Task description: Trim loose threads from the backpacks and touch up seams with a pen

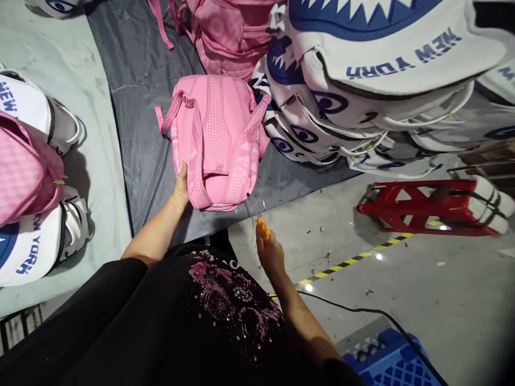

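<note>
A small pink backpack lies on the dark grey cloth, its padded back and two shoulder straps facing up. My left hand grips its lower left side, thumb on the edge and the other fingers hidden. In my right hand is a tool with an orange handle and a thin metal shaft; its exact kind is unclear. The shaft's tip reaches the lower right corner of the backpack, near the base of the right strap; whether it touches cannot be made out.
More pink bags lie beyond. White-and-blue "NEW YORK" bags are piled right; others and a pink checked bag sit left. A red plastic stool lies on the floor, near a blue crate and black cable.
</note>
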`<state>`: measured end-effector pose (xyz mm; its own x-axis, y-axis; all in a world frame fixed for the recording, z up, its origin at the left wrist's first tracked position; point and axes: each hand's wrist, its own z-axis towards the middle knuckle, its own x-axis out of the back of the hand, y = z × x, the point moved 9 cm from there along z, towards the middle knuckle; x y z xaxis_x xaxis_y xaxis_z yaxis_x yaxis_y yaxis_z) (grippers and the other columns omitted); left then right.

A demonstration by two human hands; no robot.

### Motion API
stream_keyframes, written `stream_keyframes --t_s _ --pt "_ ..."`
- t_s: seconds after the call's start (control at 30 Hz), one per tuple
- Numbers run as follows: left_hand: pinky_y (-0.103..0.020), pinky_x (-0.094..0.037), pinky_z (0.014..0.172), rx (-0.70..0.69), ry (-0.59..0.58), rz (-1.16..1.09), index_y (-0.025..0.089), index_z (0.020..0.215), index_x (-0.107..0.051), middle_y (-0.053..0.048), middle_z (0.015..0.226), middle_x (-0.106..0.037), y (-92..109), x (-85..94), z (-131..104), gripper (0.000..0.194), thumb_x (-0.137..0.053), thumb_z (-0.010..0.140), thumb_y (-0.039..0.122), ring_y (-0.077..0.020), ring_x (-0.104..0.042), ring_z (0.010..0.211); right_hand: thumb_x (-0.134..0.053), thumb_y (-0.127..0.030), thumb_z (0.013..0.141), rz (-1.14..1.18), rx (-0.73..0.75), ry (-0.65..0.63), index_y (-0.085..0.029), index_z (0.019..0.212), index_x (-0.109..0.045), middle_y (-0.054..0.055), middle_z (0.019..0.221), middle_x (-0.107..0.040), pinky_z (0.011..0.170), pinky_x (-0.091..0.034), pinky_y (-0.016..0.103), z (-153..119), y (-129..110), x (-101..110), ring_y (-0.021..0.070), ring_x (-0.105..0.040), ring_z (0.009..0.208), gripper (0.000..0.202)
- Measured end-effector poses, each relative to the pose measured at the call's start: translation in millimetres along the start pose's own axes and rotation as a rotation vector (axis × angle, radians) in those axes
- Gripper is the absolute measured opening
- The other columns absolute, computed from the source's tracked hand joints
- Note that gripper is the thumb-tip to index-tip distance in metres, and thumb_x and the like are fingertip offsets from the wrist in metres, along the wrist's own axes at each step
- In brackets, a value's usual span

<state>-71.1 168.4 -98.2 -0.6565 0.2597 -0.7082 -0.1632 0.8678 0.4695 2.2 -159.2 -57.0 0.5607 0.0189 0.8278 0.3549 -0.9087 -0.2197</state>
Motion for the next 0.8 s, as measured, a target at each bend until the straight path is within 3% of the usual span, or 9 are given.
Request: stream_keyframes --t_s 0.13,0.23,0.33,0.43,0.53,0.57,0.63,0.73,0.8 --pt "-0.05 -0.056 0.099 -0.074 -0.028 0.015 0.01 0.134 -0.057 -0.015 0.094 -0.078 1 -1.1 2 0.076 -0.044 0.092 0.071 -0.032 -0.074 0.099 -0.042 -0.039 0.105 -0.071 0.025 -0.139 -0.018 0.126 -0.056 0.009 0.091 -0.075 0.06 -0.032 0.027 -35 -8 -42 0.0239 -0.071 0.08 0.033" --pt "-0.052 -0.05 0.109 -0.114 -0.057 0.045 0.012 0.139 -0.055 -0.015 0.113 -0.076 5 -5.9 6 0.076 -0.046 0.091 0.07 -0.0321 -0.069 0.115 -0.042 -0.041 0.105 -0.104 0.081 -0.177 -0.02 0.128 -0.055 0.008 0.094 -0.075 0.061 -0.033 0.027 -23 -35 -61 0.0235 -0.072 0.084 0.034" --pt "-0.056 -0.048 0.11 -0.126 -0.027 0.138 0.014 0.138 -0.055 -0.015 0.12 -0.073 13 -6.6 5 0.074 -0.047 0.09 0.071 -0.0337 -0.065 0.121 -0.04 -0.043 0.106 -0.121 0.06 -0.132 -0.019 0.128 -0.054 0.009 0.093 -0.075 0.062 -0.034 0.028 1 -49 -62 0.0246 -0.072 0.086 0.036" --pt "-0.062 -0.052 0.102 -0.083 0.186 0.433 0.012 0.13 -0.06 -0.019 0.118 -0.073 14 10.3 -18 0.073 -0.044 0.091 0.071 -0.0388 -0.066 0.118 -0.039 -0.043 0.106 -0.115 0.03 -0.087 -0.018 0.127 -0.054 0.01 0.094 -0.074 0.063 -0.037 0.029 14 -50 -59 0.0253 -0.072 0.087 0.036" --pt "-0.064 -0.044 0.11 -0.346 0.432 1.035 0.012 0.137 -0.055 -0.022 0.138 -0.061 22 12.6 -69 0.068 -0.056 0.088 0.061 -0.0417 -0.053 0.134 -0.038 -0.043 0.106 -0.105 0.013 -0.086 -0.018 0.125 -0.054 0.011 0.096 -0.074 0.065 -0.039 0.029 16 -49 -62 0.0251 -0.072 0.089 0.036" --pt "-0.064 -0.037 0.116 -0.497 0.416 1.276 0.015 0.142 -0.051 -0.022 0.149 -0.052 17 -1.7 -85 0.069 -0.063 0.086 0.054 -0.0417 -0.043 0.143 -0.038 -0.043 0.106 -0.101 0.013 -0.091 -0.018 0.124 -0.054 0.011 0.097 -0.074 0.065 -0.039 0.029 16 -50 -64 0.0248 -0.072 0.089 0.035" --pt "-0.063 -0.022 0.123 -0.717 0.18 1.724 0.021 0.15 -0.044 -0.017 0.164 -0.032 -19 -37.5 -99 0.071 -0.068 0.085 0.035 -0.0386 -0.022 0.154 -0.038 -0.044 0.106 -0.097 0.016 -0.097 -0.019 0.123 -0.054 0.01 0.098 -0.075 0.066 -0.039 0.028 16 -52 -68 0.0242 -0.072 0.091 0.034" --pt "-0.062 -0.015 0.124 -0.713 -0.211 2.111 0.025 0.153 -0.043 -0.013 0.167 -0.025 -80 -60.0 -74 0.068 -0.053 0.088 0.008 -0.0332 -0.016 0.157 -0.038 -0.045 0.106 -0.102 0.027 -0.112 -0.019 0.123 -0.054 0.01 0.099 -0.074 0.067 -0.04 0.027 20 -53 -72 0.0236 -0.072 0.092 0.035" --pt "-0.062 -0.015 0.124 -0.649 -0.246 2.2 0.025 0.154 -0.041 -0.014 0.166 -0.027 -86 -61.9 -44 0.07 -0.046 0.088 0.002 -0.0328 -0.021 0.156 -0.038 -0.045 0.106 -0.103 0.042 -0.131 -0.019 0.123 -0.054 0.01 0.099 -0.074 0.067 -0.04 0.027 22 -53 -72 0.0233 -0.072 0.091 0.035"
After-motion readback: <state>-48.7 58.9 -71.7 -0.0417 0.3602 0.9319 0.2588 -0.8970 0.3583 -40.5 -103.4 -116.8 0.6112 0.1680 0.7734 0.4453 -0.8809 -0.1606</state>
